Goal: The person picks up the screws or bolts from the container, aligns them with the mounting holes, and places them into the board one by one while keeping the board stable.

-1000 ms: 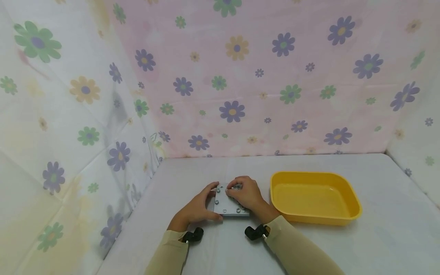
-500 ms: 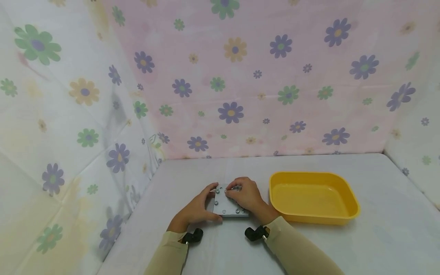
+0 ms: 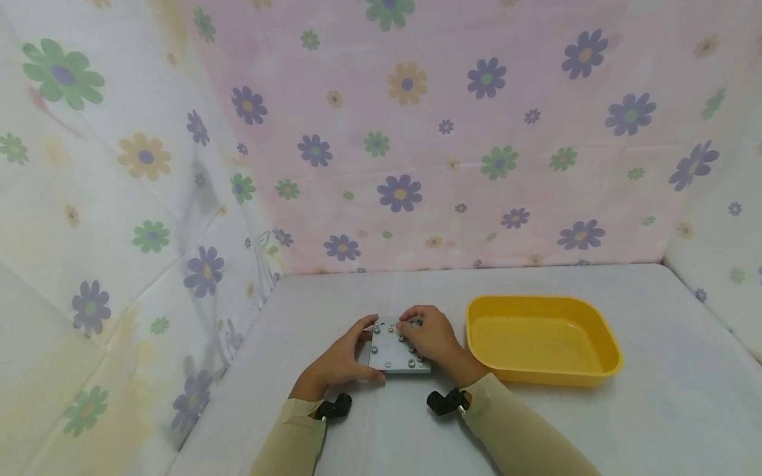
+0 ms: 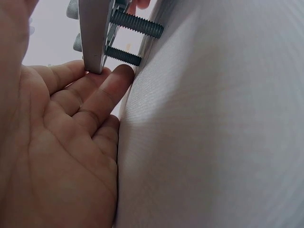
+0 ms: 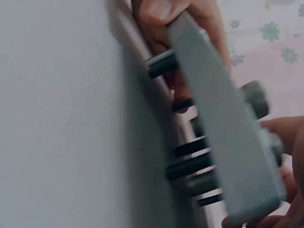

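Observation:
A flat light-grey metal plate [image 3: 389, 352], fitted with several socket-head bolts, lies between the hands in the head view. My left hand [image 3: 342, 360] grips its left side, thumb at the front edge and fingers at the back. Curled over the plate's right rear part is my right hand [image 3: 436, 338], its fingertips just right of a small bolt [image 3: 391, 329]; whether they pinch anything cannot be told. Threaded bolt shanks [image 4: 137, 24] stick out below the plate in the left wrist view. The right wrist view shows the plate edge-on, tilted and raised above the tabletop, with fingers beside its bolt heads.
A yellow plastic tray [image 3: 548, 379] stands to the right of the plate, close to my right forearm. The white-covered table [image 3: 673, 344] meets a flowered cloth [image 3: 411, 152] at the back and sides. A small black wrist camera [image 3: 443, 402] sits at each cuff.
My right fingertips have shifted slightly right, away from the small rear bolt, which now shows along with more bolts in the plate's right part. The left hand keeps its grip.

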`<state>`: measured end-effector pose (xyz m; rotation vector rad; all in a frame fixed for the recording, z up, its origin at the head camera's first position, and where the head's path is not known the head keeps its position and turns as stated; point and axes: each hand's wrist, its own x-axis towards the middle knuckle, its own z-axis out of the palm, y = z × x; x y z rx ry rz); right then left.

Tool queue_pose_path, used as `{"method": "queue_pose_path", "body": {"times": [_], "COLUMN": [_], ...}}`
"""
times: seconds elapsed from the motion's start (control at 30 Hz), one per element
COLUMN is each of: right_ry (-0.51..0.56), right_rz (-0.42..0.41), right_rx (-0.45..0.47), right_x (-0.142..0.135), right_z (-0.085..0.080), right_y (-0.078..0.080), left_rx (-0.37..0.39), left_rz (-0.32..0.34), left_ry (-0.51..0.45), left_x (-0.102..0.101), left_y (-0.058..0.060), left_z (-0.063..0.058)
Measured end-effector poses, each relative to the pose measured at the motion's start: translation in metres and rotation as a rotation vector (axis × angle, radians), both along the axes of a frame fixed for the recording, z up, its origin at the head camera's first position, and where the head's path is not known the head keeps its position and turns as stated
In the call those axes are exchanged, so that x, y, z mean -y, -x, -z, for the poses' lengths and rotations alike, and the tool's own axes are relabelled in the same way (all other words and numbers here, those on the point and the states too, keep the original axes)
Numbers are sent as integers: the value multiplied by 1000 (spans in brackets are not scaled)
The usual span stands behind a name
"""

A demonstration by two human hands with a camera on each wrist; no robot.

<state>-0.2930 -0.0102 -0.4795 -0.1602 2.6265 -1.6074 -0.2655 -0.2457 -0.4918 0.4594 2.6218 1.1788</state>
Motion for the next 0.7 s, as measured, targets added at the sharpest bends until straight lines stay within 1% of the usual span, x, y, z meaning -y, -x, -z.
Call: {"method": "queue_pose_path", "body": {"times": [0.07, 0.17, 0.33, 0.4, 0.53, 0.63, 0.7], "right_ry": [12, 53, 30, -3, -61, -113, -151], "right_rz": [13, 28, 29, 21, -45, -90, -103], "right_rx": [31, 82, 88, 75, 17, -35, -59], "right_x": [-3, -8, -20, -25, -44, -68, -90], "right_z": [-6, -20, -44, -52, -63, -68, -71], "right_y": [-2, -9, -22, -27, -37, -45, -50], "left_rx": [4, 7, 10, 12, 33, 43, 27], "left_rz": [-1, -5, 3, 7, 13, 15, 6], "left_ry": [-4, 0, -6, -17, -22, 2, 29], "left_x": [-2, -4, -6, -6, -4, -4, -4], "left_y": [0, 0, 0, 0, -2, -5, -6], "left_z": [0, 1, -1, -3, -3, -3, -5]}}
